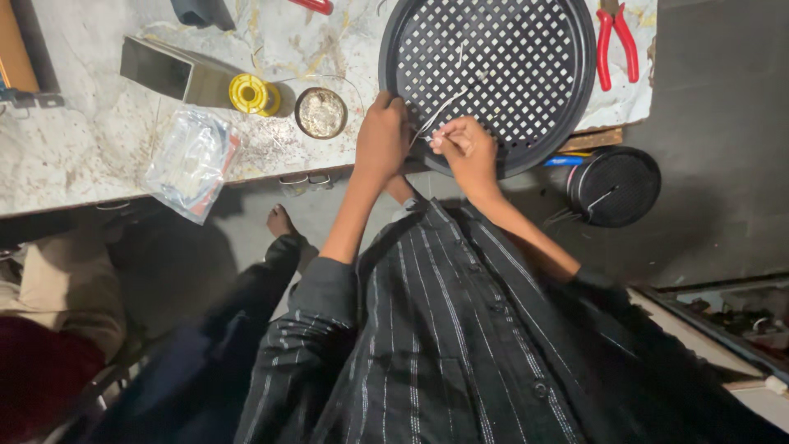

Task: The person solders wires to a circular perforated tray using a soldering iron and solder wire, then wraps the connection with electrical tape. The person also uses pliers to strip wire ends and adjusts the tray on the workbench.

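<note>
Marble bench (74,164): hands (427,144), wire (440,111), perforated tray (575,49).

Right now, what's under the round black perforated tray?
The tray lies on the marble table, pale through its holes. Its near edge overhangs; both hands cover that rim.

Two red pliers (616,41), one yellow spool (253,94)

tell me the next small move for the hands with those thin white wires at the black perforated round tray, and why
Probably draw the thin white wires taut with the right hand: they run loose across the black perforated round tray, both hands pinch them at its near rim, and the left hand already steadies that end.
</note>
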### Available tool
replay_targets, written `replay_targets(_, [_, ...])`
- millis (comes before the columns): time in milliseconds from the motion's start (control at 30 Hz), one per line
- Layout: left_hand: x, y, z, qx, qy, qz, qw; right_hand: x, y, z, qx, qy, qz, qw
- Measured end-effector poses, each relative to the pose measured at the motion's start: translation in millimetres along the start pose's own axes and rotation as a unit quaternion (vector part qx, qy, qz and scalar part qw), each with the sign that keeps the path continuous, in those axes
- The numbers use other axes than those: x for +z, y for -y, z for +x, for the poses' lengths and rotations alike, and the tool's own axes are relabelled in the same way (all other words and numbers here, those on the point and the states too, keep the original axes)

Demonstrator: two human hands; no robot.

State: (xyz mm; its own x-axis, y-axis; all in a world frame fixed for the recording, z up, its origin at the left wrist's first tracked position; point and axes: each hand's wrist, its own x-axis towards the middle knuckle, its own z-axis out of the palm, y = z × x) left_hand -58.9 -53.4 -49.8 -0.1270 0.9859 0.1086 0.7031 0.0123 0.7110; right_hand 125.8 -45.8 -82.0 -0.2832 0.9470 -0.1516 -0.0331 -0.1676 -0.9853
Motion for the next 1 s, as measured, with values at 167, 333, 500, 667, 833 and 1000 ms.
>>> replay_targets(167, [1,5,4,0.105,0.011,-0.053,0.993,8,1,6,-0.033,-0.038,-0.026,0.998])
replay_targets(333, [15,-1,8,0.097,0.036,-0.145,0.984,15,2,7,-0.03,-0.066,-0.038,0.997])
replay_targets(500, [13,3,7,-0.01,0.059,-0.236,0.97,16,5,6,-0.03,-0.077,-0.054,0.995])
replay_targets(667, [10,4,10,-0.003,0.057,-0.231,0.971,16,5,5,-0.038,-0.074,-0.047,0.995])
replay_targets(833, [10,4,11,0.02,0.058,-0.228,0.972,16,2,3,-0.037,-0.072,-0.058,0.995])
replay_targets(1000, [10,5,11,0.017,0.056,-0.217,0.974,17,4,2,-0.064,-0.075,-0.096,0.991])
